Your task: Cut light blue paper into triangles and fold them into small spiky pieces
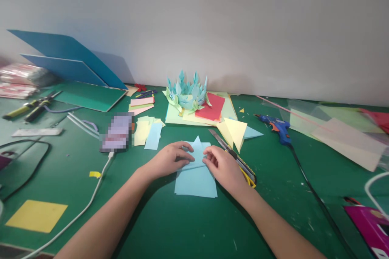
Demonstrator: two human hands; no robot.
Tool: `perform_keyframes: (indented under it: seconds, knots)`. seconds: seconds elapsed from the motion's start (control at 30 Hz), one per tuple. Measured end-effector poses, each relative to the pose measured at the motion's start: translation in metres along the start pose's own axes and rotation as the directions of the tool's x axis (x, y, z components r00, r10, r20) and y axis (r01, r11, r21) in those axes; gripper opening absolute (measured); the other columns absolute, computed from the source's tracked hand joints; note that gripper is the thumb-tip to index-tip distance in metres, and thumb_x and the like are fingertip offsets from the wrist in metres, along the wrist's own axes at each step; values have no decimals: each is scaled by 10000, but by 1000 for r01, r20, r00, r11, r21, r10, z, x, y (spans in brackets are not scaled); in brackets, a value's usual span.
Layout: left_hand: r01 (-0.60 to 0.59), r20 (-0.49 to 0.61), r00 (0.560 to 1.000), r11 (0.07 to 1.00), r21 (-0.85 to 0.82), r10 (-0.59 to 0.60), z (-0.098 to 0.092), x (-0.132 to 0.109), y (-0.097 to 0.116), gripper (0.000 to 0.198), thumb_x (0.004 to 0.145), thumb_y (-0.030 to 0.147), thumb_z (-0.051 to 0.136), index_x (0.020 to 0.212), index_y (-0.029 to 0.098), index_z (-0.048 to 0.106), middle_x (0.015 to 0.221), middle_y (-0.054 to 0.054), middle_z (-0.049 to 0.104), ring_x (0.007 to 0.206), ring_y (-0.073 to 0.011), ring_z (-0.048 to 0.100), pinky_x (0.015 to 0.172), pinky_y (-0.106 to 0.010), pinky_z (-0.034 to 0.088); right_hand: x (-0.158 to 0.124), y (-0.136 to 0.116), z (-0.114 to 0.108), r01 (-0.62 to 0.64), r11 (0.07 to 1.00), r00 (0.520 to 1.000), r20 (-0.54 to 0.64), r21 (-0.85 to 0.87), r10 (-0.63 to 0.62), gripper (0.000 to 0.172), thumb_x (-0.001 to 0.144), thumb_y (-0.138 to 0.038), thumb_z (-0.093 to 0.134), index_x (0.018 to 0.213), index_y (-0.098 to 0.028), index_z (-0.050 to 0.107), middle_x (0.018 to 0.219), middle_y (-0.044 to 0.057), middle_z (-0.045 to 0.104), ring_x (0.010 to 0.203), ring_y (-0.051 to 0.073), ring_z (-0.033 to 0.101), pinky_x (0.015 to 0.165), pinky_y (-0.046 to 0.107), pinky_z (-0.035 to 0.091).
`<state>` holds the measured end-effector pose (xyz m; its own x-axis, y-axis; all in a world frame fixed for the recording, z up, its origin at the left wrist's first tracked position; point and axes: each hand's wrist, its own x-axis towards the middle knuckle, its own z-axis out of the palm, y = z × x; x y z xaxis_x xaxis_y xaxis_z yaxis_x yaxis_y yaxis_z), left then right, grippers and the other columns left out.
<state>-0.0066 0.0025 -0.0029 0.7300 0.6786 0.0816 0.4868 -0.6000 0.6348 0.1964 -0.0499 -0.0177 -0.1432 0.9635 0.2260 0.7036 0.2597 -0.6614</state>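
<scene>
A light blue sheet of paper (199,150), partly folded with a pointed tip at the far side, is between my two hands. It lies over several light blue paper sheets (196,184) on the green table. My left hand (172,157) grips its left edge, fingers bent over the paper. On the opposite edge my right hand (224,166) pinches the paper with thumb and fingers. Just beyond my right hand, a utility knife (226,145) lies with its blade out, and yellow-handled scissors (247,176) are partly hidden by the wrist.
A blue folded-paper ring (187,91) stands on coloured sheets at the back. Folded yellow triangles (235,131) lie in front of it. On the right is a blue glue gun (278,127); on the left, a phone (118,132) with a white cable (99,188).
</scene>
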Motion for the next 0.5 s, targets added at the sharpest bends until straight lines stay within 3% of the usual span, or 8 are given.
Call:
perform_keyframes:
  seconds: [0.2,0.5]
  knots:
    - [21,20,1000,1000,-4,-21,-1,0,2,225,825,132,549,940,215,723,1125,-65,598,807,-129,618,790,-290,497,-4,-2,-6,44,998,999,24,-41,-43,113,775,-95,501,756,-206,507,701,7,578,613,153,546,563,250,408]
    - [26,19,999,999,-23,-25,-1,1,2,225,816,133,543,931,201,723,1128,-74,593,839,-143,614,782,-290,490,-6,-4,-1,204,974,979,43,-96,-200,180,773,-36,432,731,-195,505,717,21,567,645,161,521,592,255,380]
